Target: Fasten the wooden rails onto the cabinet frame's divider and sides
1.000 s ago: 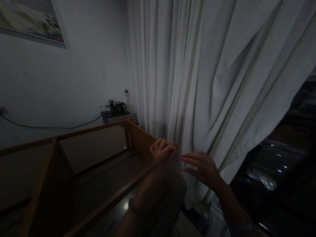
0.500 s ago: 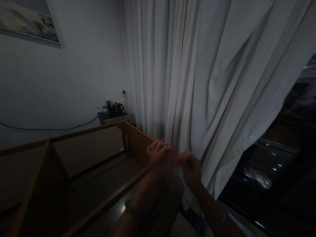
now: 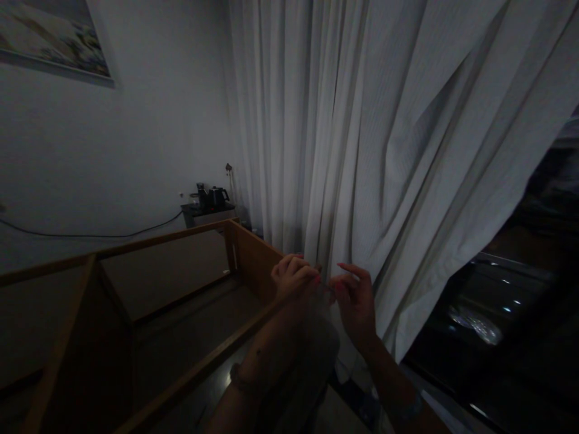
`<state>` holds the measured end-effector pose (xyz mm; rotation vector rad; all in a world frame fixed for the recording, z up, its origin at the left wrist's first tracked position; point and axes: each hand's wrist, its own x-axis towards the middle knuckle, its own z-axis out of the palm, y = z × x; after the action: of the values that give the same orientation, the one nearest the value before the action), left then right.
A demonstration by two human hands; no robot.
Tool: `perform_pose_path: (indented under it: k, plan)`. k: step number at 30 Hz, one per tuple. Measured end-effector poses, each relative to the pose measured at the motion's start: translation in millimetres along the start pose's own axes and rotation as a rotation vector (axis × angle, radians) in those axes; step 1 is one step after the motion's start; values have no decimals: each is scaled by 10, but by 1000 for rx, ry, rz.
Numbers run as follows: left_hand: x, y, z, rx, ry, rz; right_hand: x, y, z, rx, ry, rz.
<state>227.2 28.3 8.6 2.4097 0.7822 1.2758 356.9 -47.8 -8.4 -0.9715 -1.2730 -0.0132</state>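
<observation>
My left hand (image 3: 294,277) is closed over the near right corner of a wooden shelf frame (image 3: 217,346), its fingers curled at the edge. Close beside it, on the right, is my right hand (image 3: 357,298), thumb and some fingers pinched together and one finger raised. A small thin thing seems to sit at its fingertips, too dark to name. The frame's end board (image 3: 253,259) runs back from the left hand. What lies under the left hand's fingers is hidden.
A long pale curtain (image 3: 289,120) hangs just beyond both hands. Dark glass (image 3: 497,307) shows at the right. A black kettle (image 3: 218,196) stands on a small cabinet (image 3: 208,211) in the far corner, with a cable (image 3: 113,235) along the wall.
My right hand has turned and opened a little at the corner, one finger now lifted away. My left hand stays at the frame's corner.
</observation>
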Motion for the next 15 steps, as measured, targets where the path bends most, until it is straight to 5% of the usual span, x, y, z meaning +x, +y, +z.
perform_pose_path:
  k: [7, 15]
  plan:
    - [22, -47, 54, 7, 22, 5, 173, 61, -406, -393, -256, -528]
    - [13, -17, 41, 8, 26, -1, 206, -17, -277, -498, -188, -562]
